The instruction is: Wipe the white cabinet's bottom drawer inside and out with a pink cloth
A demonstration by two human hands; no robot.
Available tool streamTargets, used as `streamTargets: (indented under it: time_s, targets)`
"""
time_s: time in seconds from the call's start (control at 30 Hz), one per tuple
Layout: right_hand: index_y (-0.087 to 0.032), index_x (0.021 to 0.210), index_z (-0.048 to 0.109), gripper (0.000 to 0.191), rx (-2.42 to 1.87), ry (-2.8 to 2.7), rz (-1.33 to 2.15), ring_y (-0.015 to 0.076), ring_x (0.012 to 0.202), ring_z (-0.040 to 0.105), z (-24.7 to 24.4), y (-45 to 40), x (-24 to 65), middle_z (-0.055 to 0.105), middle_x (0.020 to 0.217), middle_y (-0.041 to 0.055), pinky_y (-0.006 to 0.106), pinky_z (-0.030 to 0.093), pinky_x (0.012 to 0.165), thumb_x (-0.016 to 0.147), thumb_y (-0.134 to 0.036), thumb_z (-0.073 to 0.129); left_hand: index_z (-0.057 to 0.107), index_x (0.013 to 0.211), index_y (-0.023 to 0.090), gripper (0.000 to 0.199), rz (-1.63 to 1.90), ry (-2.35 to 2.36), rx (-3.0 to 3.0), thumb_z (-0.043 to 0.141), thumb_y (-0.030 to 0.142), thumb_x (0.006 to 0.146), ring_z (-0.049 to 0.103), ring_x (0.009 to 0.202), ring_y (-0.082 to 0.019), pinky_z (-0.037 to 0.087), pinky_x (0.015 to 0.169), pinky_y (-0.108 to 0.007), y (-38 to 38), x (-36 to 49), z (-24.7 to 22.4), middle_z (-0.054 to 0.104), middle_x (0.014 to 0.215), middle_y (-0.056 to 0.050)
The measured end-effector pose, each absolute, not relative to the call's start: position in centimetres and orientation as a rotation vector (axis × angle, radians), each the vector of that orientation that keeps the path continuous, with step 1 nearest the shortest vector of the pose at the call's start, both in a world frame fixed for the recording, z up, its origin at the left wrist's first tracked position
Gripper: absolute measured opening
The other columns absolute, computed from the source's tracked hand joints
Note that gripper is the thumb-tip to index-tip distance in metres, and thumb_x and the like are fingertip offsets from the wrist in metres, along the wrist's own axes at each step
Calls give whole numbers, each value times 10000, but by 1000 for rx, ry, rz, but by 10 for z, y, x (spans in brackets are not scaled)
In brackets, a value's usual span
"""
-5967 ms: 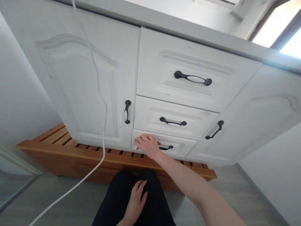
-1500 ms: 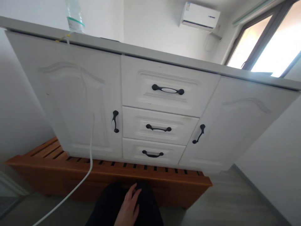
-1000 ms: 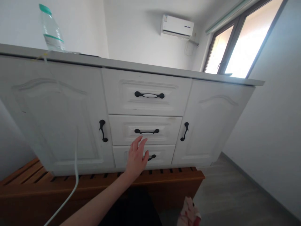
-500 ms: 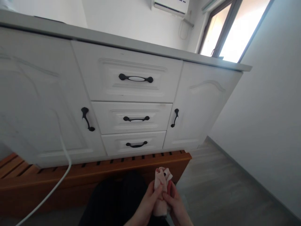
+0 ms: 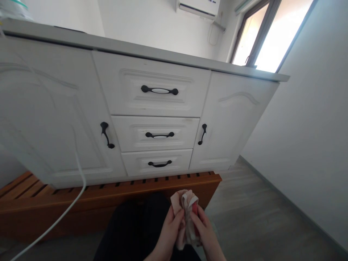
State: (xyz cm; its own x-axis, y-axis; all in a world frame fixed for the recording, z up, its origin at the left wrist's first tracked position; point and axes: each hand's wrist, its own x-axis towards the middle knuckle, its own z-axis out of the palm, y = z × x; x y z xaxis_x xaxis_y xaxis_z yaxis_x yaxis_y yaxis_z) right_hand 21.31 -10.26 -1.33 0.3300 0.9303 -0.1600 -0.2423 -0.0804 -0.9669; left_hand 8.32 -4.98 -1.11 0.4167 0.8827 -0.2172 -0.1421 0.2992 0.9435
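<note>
A crumpled pale pink cloth [image 5: 187,214] with a red patch on its right side is held low in the head view, above my dark-clothed knees [image 5: 133,228]. My left hand [image 5: 172,226] grips its left side, thumb laid on top. On the other side, my right hand [image 5: 201,224] pinches the cloth by the red part. Its upper edges stand apart in folds between the two hands. What kind of cloth item it is, I cannot make out.
A white cabinet [image 5: 160,105] with black handles stands ahead, behind a slatted wooden bench [image 5: 114,199]. A white cable [image 5: 67,212] hangs down at the left. To the right are the wood-look floor [image 5: 252,206] and a wall.
The cloth has been spread wider, its folds pulled apart at the top. My hands have moved slightly away from each other. The view has shifted a little.
</note>
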Motion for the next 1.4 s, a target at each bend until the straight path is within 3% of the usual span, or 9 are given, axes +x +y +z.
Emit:
streamTargets:
  time_s: [0.1, 0.23, 0.37, 0.5, 0.77, 0.93, 1.13, 1.3, 1.4]
  targets:
    - [-182, 1146, 692, 526, -1355, -782, 1056, 299, 1118, 624, -6, -107, 227, 722, 1114, 77, 372, 472, 977, 775, -555, 707, 544, 1337, 231, 610, 839, 735, 770, 690, 408, 773, 528, 1335, -302, 416, 1137, -436, -59, 85, -4, 598, 1409, -102]
    - [-172, 1079, 686, 448, -1517, -867, 871, 278, 1001, 636, -3, -115, 235, 721, 1013, 64, 341, 479, 892, 775, -501, 687, 562, 1340, 267, 529, 855, 640, 682, 652, 313, 820, 475, 1383, -280, 313, 1205, -456, -71, 88, 4, 591, 1423, -66]
    - [-180, 925, 667, 298, -1681, -947, 571, 253, 860, 609, -1, -122, 229, 651, 876, 57, 358, 472, 824, 788, -441, 622, 579, 1323, 274, 496, 828, 584, 630, 640, 305, 832, 487, 1371, -280, 279, 1220, -463, -81, 90, 14, 596, 1416, -60]
    - [-199, 866, 637, 190, -1724, -1042, 382, 230, 843, 580, 6, -127, 215, 578, 882, 50, 355, 460, 812, 846, -371, 557, 543, 1358, 310, 576, 865, 562, 743, 706, 327, 805, 390, 1441, -263, 232, 1241, -436, -85, 92, 22, 506, 1505, -38]
    - [-208, 838, 577, 117, -1531, -1184, 734, 187, 812, 554, 25, -138, 226, 539, 830, -3, 307, 448, 790, 839, -321, 605, 622, 1191, 219, 556, 860, 635, 745, 797, 439, 711, 547, 1297, -308, 366, 1155, -447, -77, 79, 44, 624, 1364, -109]
    - [-200, 792, 588, 15, -1527, -1311, 831, 178, 812, 532, 45, -146, 246, 506, 816, -10, 301, 426, 778, 794, -214, 593, 572, 1267, 239, 606, 658, 651, 988, 744, 492, 744, 551, 1280, -296, 391, 1114, -438, -67, 63, 52, 611, 1373, -100]
    - [-244, 1004, 706, 290, -1464, -1495, 868, 192, 982, 562, 80, -142, 241, 547, 988, 25, 315, 424, 889, 797, -120, 544, 604, 1233, 231, 510, 510, 637, 1302, 706, 420, 770, 587, 1168, -265, 453, 995, -385, -54, 54, 65, 659, 1233, -66]
    - [-270, 1157, 658, 335, -1416, -1526, 913, 208, 1023, 580, 88, -137, 229, 595, 1077, 29, 339, 436, 927, 824, -234, 639, 650, 1133, 228, 375, 585, 686, 1370, 649, 296, 765, 600, 1110, -237, 437, 987, -364, -48, 45, 73, 680, 1157, -42]
    - [-266, 1169, 624, 445, -1497, -1456, 877, 207, 984, 588, 81, -134, 211, 611, 1074, 16, 324, 452, 878, 740, -234, 734, 656, 1098, 225, 334, 629, 745, 1462, 624, 269, 769, 607, 1087, -228, 437, 986, -357, -43, 39, 74, 682, 1123, -37]
